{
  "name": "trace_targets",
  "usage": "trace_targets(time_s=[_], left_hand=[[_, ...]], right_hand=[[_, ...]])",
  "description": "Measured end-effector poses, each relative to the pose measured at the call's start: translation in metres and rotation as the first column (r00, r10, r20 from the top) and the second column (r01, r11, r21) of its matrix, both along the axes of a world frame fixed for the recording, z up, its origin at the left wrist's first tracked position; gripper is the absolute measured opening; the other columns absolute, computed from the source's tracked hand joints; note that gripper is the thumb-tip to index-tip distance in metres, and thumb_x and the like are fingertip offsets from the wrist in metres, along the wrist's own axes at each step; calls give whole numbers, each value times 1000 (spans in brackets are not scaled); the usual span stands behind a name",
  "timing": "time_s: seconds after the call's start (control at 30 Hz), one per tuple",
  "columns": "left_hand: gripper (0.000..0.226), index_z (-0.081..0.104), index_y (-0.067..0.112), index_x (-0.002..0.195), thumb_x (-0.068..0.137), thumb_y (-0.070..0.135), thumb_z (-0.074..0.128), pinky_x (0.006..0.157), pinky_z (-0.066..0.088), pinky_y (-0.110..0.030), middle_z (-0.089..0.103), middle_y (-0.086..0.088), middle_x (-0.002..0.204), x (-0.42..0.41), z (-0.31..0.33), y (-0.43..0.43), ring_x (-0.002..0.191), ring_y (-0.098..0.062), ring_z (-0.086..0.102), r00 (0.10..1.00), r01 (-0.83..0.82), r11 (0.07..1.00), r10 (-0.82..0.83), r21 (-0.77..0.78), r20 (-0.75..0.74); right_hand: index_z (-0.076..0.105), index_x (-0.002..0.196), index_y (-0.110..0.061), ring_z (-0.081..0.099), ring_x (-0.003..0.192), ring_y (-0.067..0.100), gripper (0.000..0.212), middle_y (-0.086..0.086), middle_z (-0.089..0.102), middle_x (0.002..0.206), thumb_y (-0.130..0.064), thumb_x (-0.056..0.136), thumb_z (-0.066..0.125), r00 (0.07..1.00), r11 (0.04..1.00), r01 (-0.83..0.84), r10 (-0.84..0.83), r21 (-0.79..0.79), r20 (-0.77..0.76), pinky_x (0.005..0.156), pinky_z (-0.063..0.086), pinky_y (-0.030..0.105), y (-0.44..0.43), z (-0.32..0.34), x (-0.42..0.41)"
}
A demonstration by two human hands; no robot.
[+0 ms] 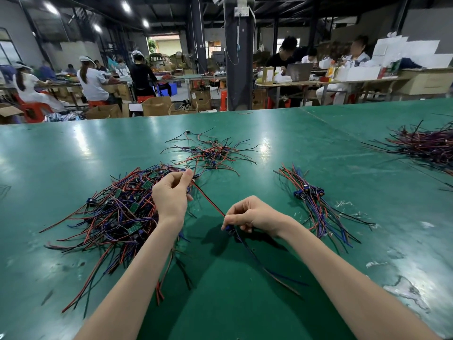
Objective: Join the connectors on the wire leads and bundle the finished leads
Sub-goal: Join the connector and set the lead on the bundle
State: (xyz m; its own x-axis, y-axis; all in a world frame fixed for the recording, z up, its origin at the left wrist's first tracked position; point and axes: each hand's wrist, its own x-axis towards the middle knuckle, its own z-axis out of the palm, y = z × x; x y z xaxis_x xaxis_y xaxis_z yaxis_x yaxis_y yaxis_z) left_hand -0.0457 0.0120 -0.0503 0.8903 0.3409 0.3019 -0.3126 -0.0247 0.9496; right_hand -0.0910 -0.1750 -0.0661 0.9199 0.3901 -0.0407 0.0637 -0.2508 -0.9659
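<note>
left hand (171, 195) raised, thumb and forefinger pinching thin red-and-black wire lead (208, 200). Lead runs taut to right hand (252, 214), fingers curled, pinching small blue plastic connector (228, 228) near the green desk (269, 143) front edge. Tangled pile of loose leads (117, 212) left, aligned bundle of leads (313, 200) right.

I'm seeing a green tabletop (73, 148) filling the foreground. Behind it a dark pillar (239, 69) is standing mid-hall, ceiling lights (126, 6) are glowing, and people (92, 79) are sitting at workbenches (343, 82) among cardboard boxes (157, 105).
</note>
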Motion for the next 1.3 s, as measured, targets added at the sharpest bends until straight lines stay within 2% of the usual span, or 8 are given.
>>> trace_targets(time_s=[0.2, 0.33, 0.53, 0.67, 0.8, 1.0, 1.2, 1.3], left_hand=[[21, 68, 9, 76, 89, 26, 66, 38, 43, -24, 56, 3, 47, -5, -3, 2, 34, -16, 52, 981, -143, 954, 101, 264, 166], [15, 69, -2, 79, 87, 11, 68, 57, 47, -29, 67, -10, 68, -9, -5, 9, 59, -23, 60, 855, -420, 728, 118, 542, 505], [12, 69, -1, 80, 86, 9, 69, 58, 46, -26, 68, -11, 73, -5, -9, 11, 63, -22, 60, 817, -488, 661, 118, 570, 564], [20, 67, 10, 73, 88, 23, 67, 54, 40, -21, 62, 3, 57, -3, -6, 10, 50, -17, 54, 920, -328, 822, 167, 466, 354], [23, 64, 15, 70, 88, 28, 67, 40, 40, -19, 53, 6, 41, 3, -2, 5, 34, -8, 45, 999, -26, 994, 23, 105, 28], [21, 63, 14, 87, 84, 35, 66, 49, 50, -18, 67, 2, 72, 1, -1, -2, 49, -3, 54, 986, 153, 981, -160, -121, -49], [15, 64, 7, 99, 90, 18, 63, 65, 54, -20, 66, -7, 93, -14, -12, -30, 75, -9, 60, 846, 500, 856, -452, 130, -283], [21, 62, -4, 106, 88, 8, 63, 67, 53, -21, 66, -7, 86, -23, -20, -42, 73, -13, 59, 748, 613, 788, -556, 58, -362]], right_hand=[[70, 71, -15, 43, 44, 3, 21, 10, 69, 81, -8, 90, 62, 1000, 999, -19, 19, -34, 6, 40, 34, 14, 1, 0, 1], [68, 73, -13, 43, 44, 2, 20, -3, 65, 65, -8, 91, 61, 999, 998, -40, 41, -49, 12, 39, 33, 14, 5, 0, 1], [67, 74, -13, 45, 45, 2, 17, -2, 62, 64, -9, 90, 63, 1000, 998, -28, 29, -53, 9, 38, 33, 14, 6, -1, 4], [67, 78, -8, 45, 46, 1, 12, 7, 62, 72, -8, 89, 63, 999, 997, -36, 38, -69, 15, 37, 33, 14, 8, -2, 6], [67, 77, -8, 44, 44, 1, 10, 12, 58, 71, -8, 87, 66, 1000, 999, -7, 7, -50, 1, 36, 31, 13, 9, -4, 8], [65, 72, -7, 34, 38, 3, 13, 1, 63, 62, -5, 85, 67, 985, 968, 142, -117, 206, -127, 33, 25, 13, 9, -5, 9], [64, 75, -5, 37, 38, 3, 12, 2, 58, 62, -2, 87, 62, 926, 815, 355, -242, 457, -288, 31, 24, 13, 6, -4, 16], [65, 76, -5, 41, 37, 3, 11, 2, 61, 60, -4, 86, 62, 917, 781, 388, -278, 489, -284, 31, 25, 13, 6, -3, 16]])
